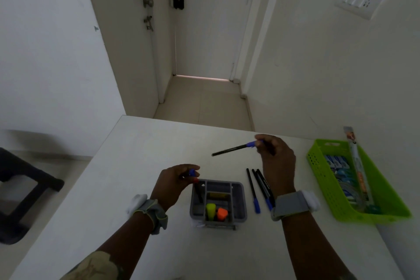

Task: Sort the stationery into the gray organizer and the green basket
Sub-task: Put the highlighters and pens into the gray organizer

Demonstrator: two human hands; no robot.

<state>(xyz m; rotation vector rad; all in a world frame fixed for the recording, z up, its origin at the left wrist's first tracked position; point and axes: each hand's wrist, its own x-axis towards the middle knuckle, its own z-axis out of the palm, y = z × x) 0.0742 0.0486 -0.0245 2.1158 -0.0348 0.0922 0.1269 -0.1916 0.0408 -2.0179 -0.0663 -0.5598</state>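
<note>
The person stands at a white worktop (141, 166) with both hands raised over it. The right hand (278, 166) pinches a black pen (234, 149) by its blue cap end, holding it in the air nearly level, its tip pointing left. The left hand (175, 183) is closed around another blue-capped pen (196, 185) that stands upright in the left compartment of the gray organizer (218, 202); the fingers grip its top just above the rim. In the organizer's near compartments a yellow highlighter (210, 210) and an orange highlighter (222, 213) stand side by side. Just right of the organizer, three more black pens (258, 188) lie on the worktop, close together, blue caps toward the person, partly behind the right wrist. Well off to the right sits the green basket (384, 202), holding blue and white packets (338, 167) and a long narrow packet (359, 173) leaning across it. Both wrists wear gray bands (289, 203).
</note>
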